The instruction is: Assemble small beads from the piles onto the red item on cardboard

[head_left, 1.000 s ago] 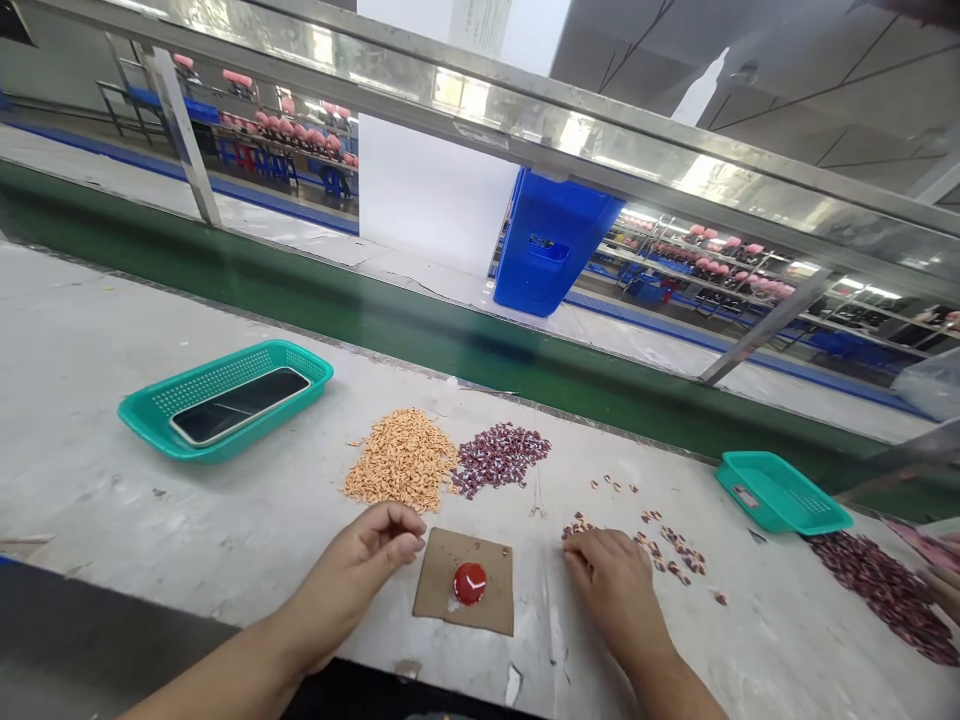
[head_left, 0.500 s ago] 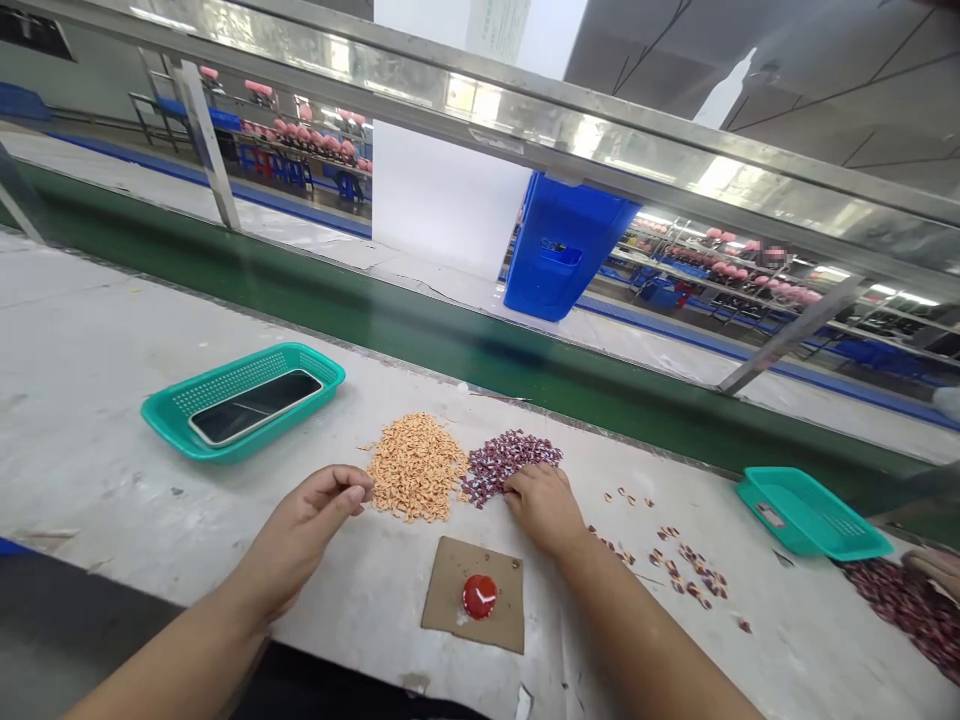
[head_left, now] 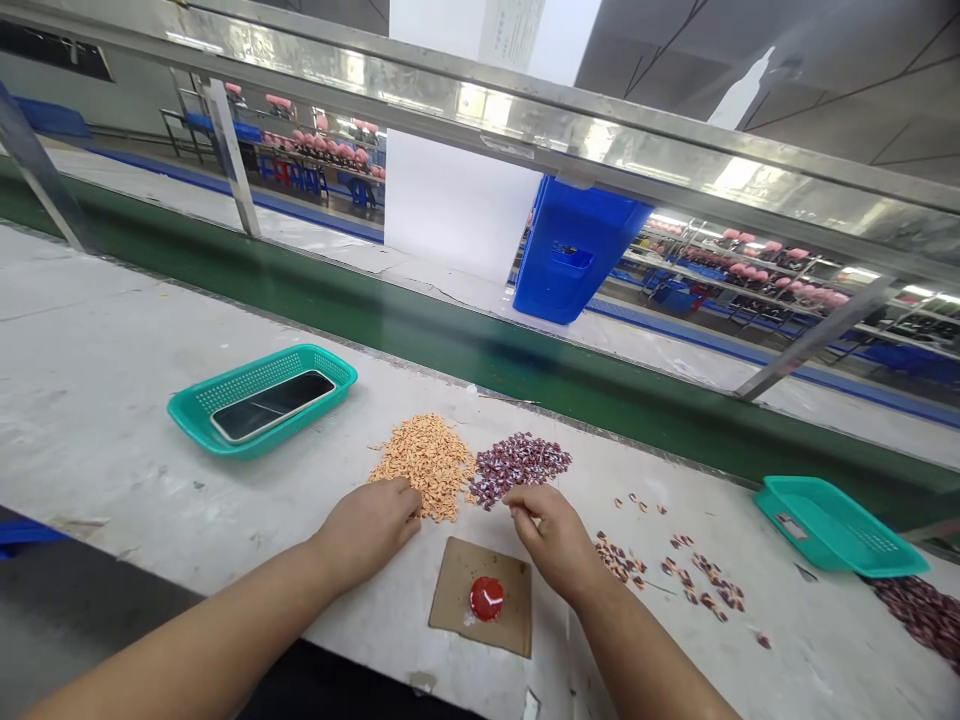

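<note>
Maroon pieces [head_left: 517, 468] sit in a loose heap on the tabletop [head_left: 112, 400], and here's the right hand [head_left: 553, 540] at its lower edge, thumb and forefinger pinched together; whether a piece is caught there, can't tell. Left hand [head_left: 367, 532] curled, fingers closed up against the orange pile [head_left: 424, 468]. Picking at the heaps looks like the step in hand, and any lift here calls for a fine fingertip pinch. Just below, a cardboard square [head_left: 450, 590] carries a red domed cap [head_left: 487, 598].
</note>
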### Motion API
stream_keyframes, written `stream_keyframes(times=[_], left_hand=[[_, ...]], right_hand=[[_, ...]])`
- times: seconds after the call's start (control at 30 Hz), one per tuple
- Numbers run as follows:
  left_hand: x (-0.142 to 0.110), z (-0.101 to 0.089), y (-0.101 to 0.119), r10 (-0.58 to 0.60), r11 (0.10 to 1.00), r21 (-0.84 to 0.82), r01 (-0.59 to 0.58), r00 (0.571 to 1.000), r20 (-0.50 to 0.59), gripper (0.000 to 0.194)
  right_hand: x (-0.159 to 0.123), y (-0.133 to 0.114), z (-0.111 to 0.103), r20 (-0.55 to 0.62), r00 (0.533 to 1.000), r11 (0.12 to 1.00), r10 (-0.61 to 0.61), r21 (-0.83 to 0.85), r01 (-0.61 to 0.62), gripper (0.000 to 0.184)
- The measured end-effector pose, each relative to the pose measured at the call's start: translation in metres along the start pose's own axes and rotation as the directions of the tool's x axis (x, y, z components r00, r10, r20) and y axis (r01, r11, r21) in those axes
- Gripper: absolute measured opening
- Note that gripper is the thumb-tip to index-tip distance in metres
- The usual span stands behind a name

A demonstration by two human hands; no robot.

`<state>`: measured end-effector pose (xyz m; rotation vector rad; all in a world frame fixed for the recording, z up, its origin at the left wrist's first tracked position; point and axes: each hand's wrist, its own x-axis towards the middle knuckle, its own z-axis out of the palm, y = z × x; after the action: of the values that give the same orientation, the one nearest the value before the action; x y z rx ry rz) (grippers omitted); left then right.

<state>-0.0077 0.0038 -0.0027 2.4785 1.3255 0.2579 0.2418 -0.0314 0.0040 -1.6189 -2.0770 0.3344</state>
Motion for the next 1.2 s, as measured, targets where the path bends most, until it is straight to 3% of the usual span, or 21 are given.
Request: stream_keyframes(times=[0.13,0.3,0.4,0.5,0.57,0.63,0.67,0.7,0.73,0.8,0.87,0.93,0.97,1.1,1.2], left_hand=[[0.006,0.006,-0.002,-0.007,0.998,0.064,0.005,1.0,0.028,0.027],[0.004,-0.002,0.0,-0.005,1.0,-0.003,0.005,1.0,0.014,0.023],[-0.002,-0.01,0.006,-0.007,0.991,-0.133,0.006,1.0,-0.01,0.02],[-0.01,-0.011,0.017,0.005,0.956,-0.293,-0.01,1.0,-0.016,0.015],[-0.017,-0.005,0.027,0.005,0.862,-0.506,-0.009,1.0,-0.01,0.017],[-0.024,0.003,0.038,-0.025,0.536,-0.843,0.041,0.999,0.032,0.02],[-0.028,0.006,0.043,-0.021,0.381,-0.921,0.078,0.997,0.076,0.021],[-0.031,0.008,0.048,-0.016,0.288,-0.949,0.125,0.992,0.126,0.021],[-0.034,0.008,0.052,-0.007,0.261,-0.951,0.163,0.986,0.167,0.02],[-0.039,0.003,0.058,0.01,0.384,-0.904,0.188,0.978,0.208,0.012],[-0.043,-0.006,0.061,0.038,0.621,-0.772,0.135,0.979,0.202,0.007],[-0.046,-0.014,0.063,0.077,0.799,-0.599,0.056,0.978,0.194,0.011],[-0.046,-0.018,0.063,0.096,0.847,-0.531,0.022,0.976,0.194,0.013],[-0.044,-0.022,0.058,0.157,0.889,-0.453,-0.058,0.97,0.184,0.016],[-0.035,-0.021,0.047,0.117,0.89,-0.453,-0.057,0.987,0.106,0.014]], right_hand=[[-0.012,-0.01,-0.006,0.03,1.0,0.993,0.007,0.115,-0.01,0.021],[-0.024,-0.028,-0.016,0.102,0.989,0.931,0.109,0.337,-0.137,0.015],[-0.029,-0.041,-0.015,0.156,0.977,0.855,0.145,0.476,-0.203,0.011],[-0.032,-0.054,-0.006,0.239,0.963,0.714,0.122,0.653,-0.252,0.008],[-0.033,-0.062,0.002,0.281,0.956,0.613,0.086,0.741,-0.273,0.005],[-0.034,-0.069,0.009,0.323,0.946,0.498,0.038,0.814,-0.298,0.004],[-0.035,-0.072,0.011,0.336,0.942,0.44,0.008,0.845,-0.305,0.004],[-0.035,-0.074,0.012,0.34,0.94,0.406,-0.018,0.862,-0.304,0.003],[-0.036,-0.075,0.012,0.335,0.942,0.417,-0.033,0.861,-0.292,0.003],[-0.039,-0.077,0.01,0.307,0.951,0.565,-0.032,0.791,-0.236,0.009],[-0.042,-0.077,0.007,0.287,0.958,0.727,-0.03,0.664,-0.176,0.014],[-0.045,-0.078,0.007,0.301,0.952,0.794,-0.053,0.591,-0.143,0.017],[-0.045,-0.078,0.007,0.312,0.948,0.803,-0.062,0.58,-0.138,0.018],[-0.04,-0.076,0.006,0.32,0.945,0.802,-0.073,0.582,-0.135,0.019],[-0.033,-0.067,-0.006,0.239,0.971,0.775,-0.005,0.615,-0.147,0.014]])
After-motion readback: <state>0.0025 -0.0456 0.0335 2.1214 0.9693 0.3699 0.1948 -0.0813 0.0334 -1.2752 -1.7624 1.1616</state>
